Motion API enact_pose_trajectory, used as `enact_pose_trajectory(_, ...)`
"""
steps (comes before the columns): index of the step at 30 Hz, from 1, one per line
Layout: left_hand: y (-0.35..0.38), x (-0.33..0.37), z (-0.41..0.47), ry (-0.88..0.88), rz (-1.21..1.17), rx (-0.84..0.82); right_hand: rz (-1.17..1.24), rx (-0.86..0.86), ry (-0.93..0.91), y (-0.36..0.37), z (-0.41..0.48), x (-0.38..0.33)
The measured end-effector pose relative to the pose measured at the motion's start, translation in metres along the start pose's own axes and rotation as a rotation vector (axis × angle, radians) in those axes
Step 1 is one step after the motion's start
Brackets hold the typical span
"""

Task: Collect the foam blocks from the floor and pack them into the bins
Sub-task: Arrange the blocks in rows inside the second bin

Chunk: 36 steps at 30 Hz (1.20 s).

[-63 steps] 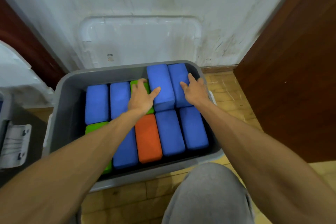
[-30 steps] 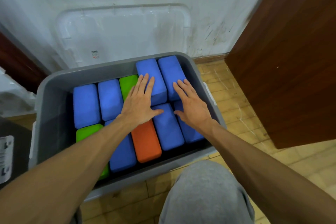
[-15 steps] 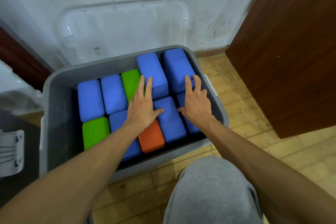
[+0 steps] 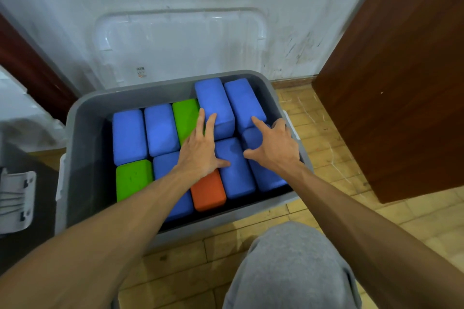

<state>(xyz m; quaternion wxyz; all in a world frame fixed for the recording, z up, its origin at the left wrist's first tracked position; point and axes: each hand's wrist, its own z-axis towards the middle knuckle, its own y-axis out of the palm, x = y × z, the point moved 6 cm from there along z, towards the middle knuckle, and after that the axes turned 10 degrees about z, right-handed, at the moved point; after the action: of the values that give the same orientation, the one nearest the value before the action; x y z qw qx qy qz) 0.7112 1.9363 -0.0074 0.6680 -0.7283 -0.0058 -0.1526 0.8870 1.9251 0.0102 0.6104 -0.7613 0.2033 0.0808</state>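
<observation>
A grey bin (image 4: 80, 133) on the floor is packed with several foam blocks: mostly blue, two green (image 4: 133, 178) and one orange (image 4: 208, 193). Two blue blocks (image 4: 213, 100) (image 4: 243, 100) at the back right stand higher than the rest. My left hand (image 4: 200, 150) lies flat across the blocks, its fingertips on the taller blue block. My right hand (image 4: 273, 145) hovers with spread, bent fingers over the right blue blocks, index fingertip touching the raised one.
The bin's clear lid (image 4: 180, 42) leans on the white wall behind. A brown wooden door (image 4: 391, 78) stands to the right. Another grey bin with a white latch (image 4: 15, 198) sits at the left. My grey-clad knee (image 4: 291, 266) is below, on the tiled floor.
My right hand lifted off the blocks and its fingers spread and bent. My left hand stayed flat, shifted slightly forward. The camera moved a little.
</observation>
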Motion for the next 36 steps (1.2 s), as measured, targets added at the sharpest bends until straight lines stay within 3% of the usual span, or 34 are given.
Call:
enact_pose_trajectory(4,0.0,0.0,-0.002,0.009,0.035,0.001,0.029,0.025,0.0,-0.005,0.001,0.0)
enact_pose_trajectory(16,0.0,-0.009,0.012,0.064,-0.086,0.04,-0.045,-0.238,0.062,0.004,0.009,-0.001)
enact_pose_trajectory(19,0.0,-0.018,0.014,0.027,-0.24,0.033,-0.156,-0.05,-0.066,-0.005,0.019,-0.019)
enact_pose_trajectory(22,0.004,-0.024,0.013,-0.063,-0.36,0.037,0.033,0.089,-0.209,-0.015,0.034,-0.036)
enact_pose_trajectory(27,0.007,-0.027,0.019,-0.072,-0.438,0.055,0.387,-0.049,-0.163,-0.002,0.061,-0.065)
enact_pose_trajectory(32,0.016,-0.041,0.01,-0.195,-0.173,0.012,0.16,-0.115,-0.113,0.017,0.07,-0.08)
enact_pose_trajectory(36,0.024,-0.042,0.003,-0.17,-0.045,-0.053,0.125,-0.091,-0.092,0.02,0.072,-0.081)
